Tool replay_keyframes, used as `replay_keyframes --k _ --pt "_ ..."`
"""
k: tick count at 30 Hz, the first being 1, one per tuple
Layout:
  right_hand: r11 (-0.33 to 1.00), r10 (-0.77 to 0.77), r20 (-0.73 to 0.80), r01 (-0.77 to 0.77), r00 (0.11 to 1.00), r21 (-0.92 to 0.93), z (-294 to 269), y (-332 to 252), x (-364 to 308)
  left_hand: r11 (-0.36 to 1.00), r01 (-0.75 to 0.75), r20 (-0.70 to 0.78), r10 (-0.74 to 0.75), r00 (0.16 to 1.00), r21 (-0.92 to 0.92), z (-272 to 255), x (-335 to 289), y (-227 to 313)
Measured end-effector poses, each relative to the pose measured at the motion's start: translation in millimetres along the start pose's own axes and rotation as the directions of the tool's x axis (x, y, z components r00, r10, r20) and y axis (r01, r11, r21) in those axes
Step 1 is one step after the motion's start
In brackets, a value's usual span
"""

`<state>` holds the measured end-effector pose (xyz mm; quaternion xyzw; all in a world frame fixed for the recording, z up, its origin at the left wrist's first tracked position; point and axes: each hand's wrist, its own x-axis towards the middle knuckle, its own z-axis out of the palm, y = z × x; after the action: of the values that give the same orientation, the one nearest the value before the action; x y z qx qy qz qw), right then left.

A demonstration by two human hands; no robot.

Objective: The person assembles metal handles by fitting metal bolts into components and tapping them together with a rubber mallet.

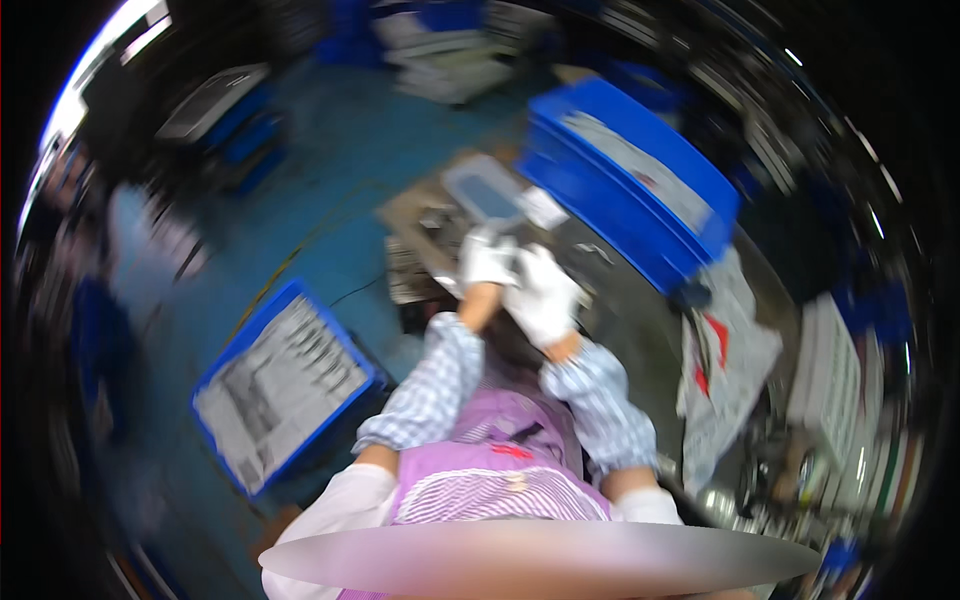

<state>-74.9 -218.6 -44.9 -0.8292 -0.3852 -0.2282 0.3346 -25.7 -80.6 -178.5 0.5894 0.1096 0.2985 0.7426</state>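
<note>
Left hand point(488, 258) and right hand point(546, 298) close together above table point(640, 335), forearms angled inward; blurred, cannot tell whether fingers grip.

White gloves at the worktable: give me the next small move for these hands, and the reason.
I would ease the right hand slightly away from the left hand. They sit close together just on the near side of the pale-rimmed tray, and blur hides whether anything lies between them, so a small gap would probably show that.
</note>
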Motion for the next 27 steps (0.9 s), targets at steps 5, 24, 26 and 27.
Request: replay_keyframes --k 5,24,26,27 --pt "0.985 -0.075 -0.071 0.085 0.995 0.149 27.7 -0.1 -13.9 0.879 0.342 0.154 -0.408 0.9 0.333 10.0 -5.8 59.6" --pt "0.614 0.465 0.488 -0.666 0.739 0.424 -15.6 100.6 -89.6 -0.334 0.61 0.695 -0.307 0.651 -0.719 86.6 -52.3 37.9" --pt "0.439 0.45 0.495 -0.667 0.743 0.602 -22.1 103.3 -91.2 -0.176 0.62 0.637 -0.353 0.685 -0.764 100.0 -53.3 35.3" --pt "0.238 0.429 0.502 -0.63 0.751 0.739 -28.3 101.4 -90.8 -0.198 0.616 0.646 -0.285 0.708 -0.763 111.4 -53.4 45.3"
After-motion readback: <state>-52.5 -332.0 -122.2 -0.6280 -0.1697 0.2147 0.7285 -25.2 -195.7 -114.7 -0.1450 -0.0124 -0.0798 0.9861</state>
